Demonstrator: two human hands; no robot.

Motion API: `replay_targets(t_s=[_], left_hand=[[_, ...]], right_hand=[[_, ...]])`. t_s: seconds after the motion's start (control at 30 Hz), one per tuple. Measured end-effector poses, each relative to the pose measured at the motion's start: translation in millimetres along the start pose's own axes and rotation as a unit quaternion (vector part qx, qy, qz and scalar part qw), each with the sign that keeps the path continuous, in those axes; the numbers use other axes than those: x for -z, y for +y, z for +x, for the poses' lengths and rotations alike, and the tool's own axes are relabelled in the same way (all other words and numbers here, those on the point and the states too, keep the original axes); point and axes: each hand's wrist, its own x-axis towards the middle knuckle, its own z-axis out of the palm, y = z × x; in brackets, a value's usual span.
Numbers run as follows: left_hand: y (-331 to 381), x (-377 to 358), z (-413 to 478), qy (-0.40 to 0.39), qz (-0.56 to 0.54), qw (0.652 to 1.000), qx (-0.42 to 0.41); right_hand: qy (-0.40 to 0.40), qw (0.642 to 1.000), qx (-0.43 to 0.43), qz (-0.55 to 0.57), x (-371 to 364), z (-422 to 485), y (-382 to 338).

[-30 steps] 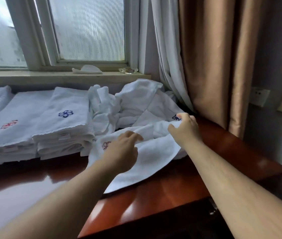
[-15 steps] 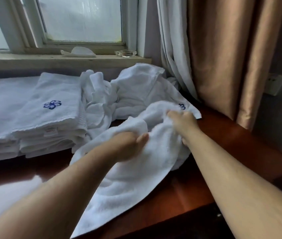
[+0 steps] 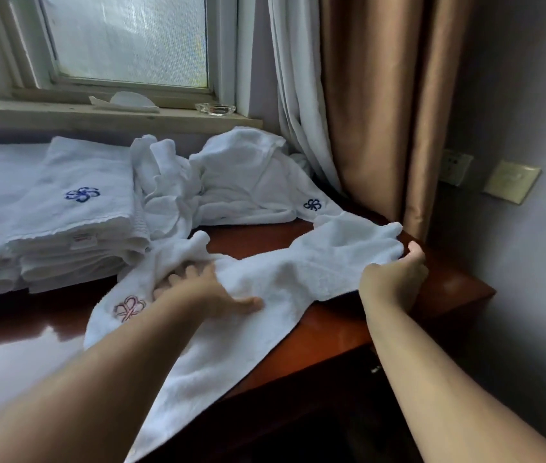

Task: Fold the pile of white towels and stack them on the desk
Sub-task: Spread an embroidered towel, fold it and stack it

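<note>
A white towel (image 3: 285, 279) with a red flower mark lies stretched across the dark red desk (image 3: 325, 332), one end hanging over the front edge. My left hand (image 3: 204, 289) presses on its middle with spread fingers. My right hand (image 3: 398, 272) grips the towel's right end near the desk's right side. Behind it lies a crumpled pile of white towels (image 3: 231, 182), one showing a blue flower mark. Folded towels (image 3: 74, 212) are stacked at the left, the top one bearing a blue flower.
A brown curtain (image 3: 385, 111) and a white sheer curtain (image 3: 295, 95) hang at the desk's back right. A glass ashtray (image 3: 214, 109) and a white tissue (image 3: 127, 101) sit on the windowsill. Wall sockets (image 3: 455, 168) are at the right.
Both hands have pulled the bunched towel out sideways; my right hand moved right toward the curtain with its end, and my left hand went from gripping it to pressing flat on it.
</note>
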Motion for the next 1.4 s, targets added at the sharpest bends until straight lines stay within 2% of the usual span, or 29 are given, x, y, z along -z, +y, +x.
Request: replay_targets(t_s=[0.1,0.2,0.27,0.33,0.37,0.47,0.53,0.63,0.7,0.73,0.77,0.8,0.83,0.87,0.9,0.97,1.03,1.07,1.13,1.17,1.23,1.33,1.4], left_hand=[[1,1,8,0.046,0.001,0.999,-0.016],[-3,4,22,0.109,-0.028,0.988,-0.106],[-9,1,27,0.184,-0.074,0.962,-0.187],[-13,-4,31,0.236,-0.134,0.931,-0.243],[-12,-4,34,0.230,-0.145,0.926,-0.263],[-4,4,44,0.089,-0.059,0.955,-0.276],[2,16,48,0.041,0.015,0.961,-0.272],[8,26,45,0.129,0.107,0.954,-0.248],[10,26,46,0.260,0.066,0.938,-0.218],[11,27,48,0.336,0.014,0.922,-0.193],[12,29,50,0.393,-0.054,0.905,-0.153],[13,32,52,0.425,-0.137,0.888,-0.110],[13,36,56,0.429,-0.223,0.872,-0.083],[13,38,59,0.415,-0.291,0.858,-0.077],[13,38,61,0.399,-0.313,0.857,-0.087],[15,32,59,0.407,-0.239,0.872,-0.133],[21,21,56,0.414,-0.166,0.872,-0.201],[24,14,55,0.378,-0.149,0.884,-0.231],[30,-3,55,0.245,-0.090,0.936,-0.236],[32,-13,54,0.191,-0.032,0.955,-0.224],[37,-23,54,0.154,0.054,0.963,-0.213],[37,-16,53,0.138,0.027,0.963,-0.229],[29,-10,49,0.132,-0.002,0.958,-0.253]], right_hand=[[-0.020,0.972,0.223,-0.076,2,-8,-7],[-0.197,0.910,0.335,-0.146,-13,-8,-22],[-0.322,0.865,0.324,-0.207,-25,-7,-26],[-0.380,0.840,0.292,-0.256,-34,-4,-25],[-0.394,0.831,0.285,-0.272,-37,0,-24],[-0.449,0.784,0.288,-0.317,-42,18,-26],[-0.494,0.752,0.273,-0.341,-38,29,-31],[-0.547,0.699,0.247,-0.388,-28,41,-38],[-0.547,0.672,0.264,-0.423,-27,47,-44],[-0.516,0.691,0.300,-0.408,-28,49,-47],[-0.445,0.737,0.351,-0.367,-31,51,-50],[-0.330,0.793,0.414,-0.300,-34,52,-50],[-0.200,0.833,0.461,-0.231,-36,49,-50],[-0.100,0.851,0.485,-0.178,-38,43,-49],[-0.051,0.858,0.490,-0.149,-41,36,-50],[-0.096,0.855,0.481,-0.168,-49,29,-47],[-0.189,0.849,0.423,-0.253,-59,28,-39],[-0.238,0.847,0.377,-0.290,-62,28,-35],[-0.320,0.827,0.305,-0.347,-65,29,-24],[-0.334,0.811,0.303,-0.372,-67,29,-17],[-0.316,0.797,0.325,-0.398,-67,33,-9],[-0.281,0.794,0.373,-0.388,-64,37,-6],[-0.273,0.814,0.386,-0.338,-62,36,-2]])
